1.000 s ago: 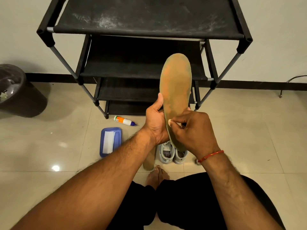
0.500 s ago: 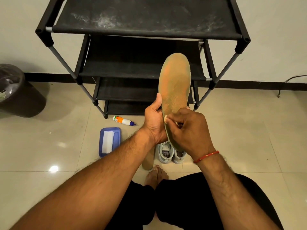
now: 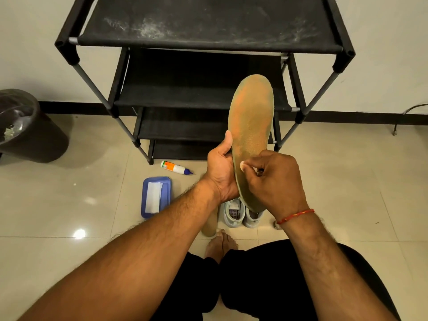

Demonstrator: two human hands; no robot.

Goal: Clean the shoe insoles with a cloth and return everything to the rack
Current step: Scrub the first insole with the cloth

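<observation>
Your left hand is gripping the tan insole upright before the dusty black rack, while your right hand is pinching a small white cloth against it. Glossy beige floor tiles are reflecting light; a dark bin is standing by the wall.

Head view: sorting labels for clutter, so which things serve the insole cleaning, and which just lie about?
Job: insole, gripped by left hand; cloth, pinched by right hand; shoes; second insole on floor; rack.
Lying about: bottle; blue tray; bin.
</observation>
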